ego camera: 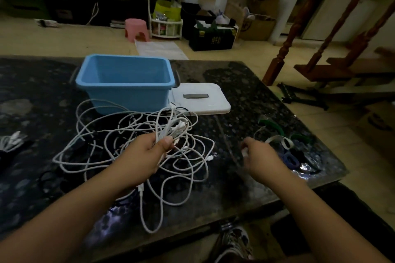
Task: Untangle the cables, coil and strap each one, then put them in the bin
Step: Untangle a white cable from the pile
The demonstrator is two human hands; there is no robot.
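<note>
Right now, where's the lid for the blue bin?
In the head view, the white lid lies flat on the dark table, touching the blue bin on its right side, just beyond the tangle of white cables.

Right hand [259, 151] blurred, grip unclear; small cable bundle [10, 141] cut off by left edge
</note>
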